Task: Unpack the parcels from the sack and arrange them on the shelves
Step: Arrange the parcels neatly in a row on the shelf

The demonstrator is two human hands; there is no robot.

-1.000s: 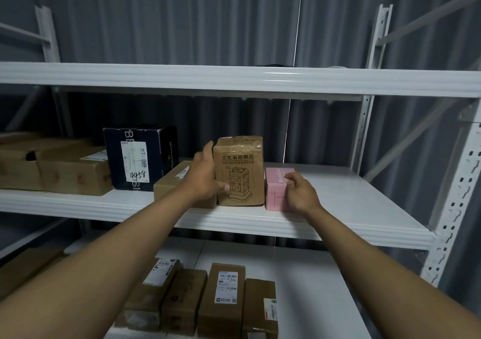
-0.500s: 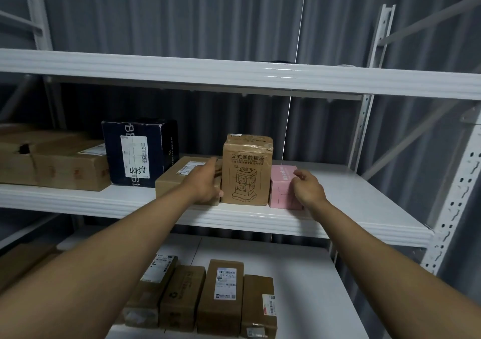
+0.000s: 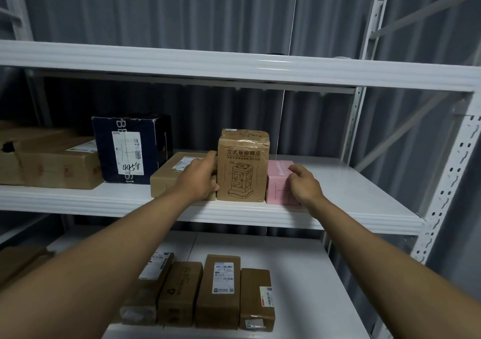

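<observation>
On the middle shelf, far left, two brown cartons lie side by side. Next to them stands a dark blue box with a white label and handwritten numbers. In front of it and to its right lies a flat brown parcel with a small label on top. The left hand is against this flat parcel, its fingers curled round the left edge of the tall brown box, thumb at the lower front corner, gripping it. That tall box stands upright near the shelf's front edge, printed with a drawing of a tower socket. Touching its right side is a small pink box. The right hand is at the pink box's right front corner, fingers loosely bent and slightly spread; whether it touches the box cannot be told, and it grips nothing.

On the lower shelf, a row of four brown parcels stands close together, some with white labels, and more cardboard shows at the far left edge.
</observation>
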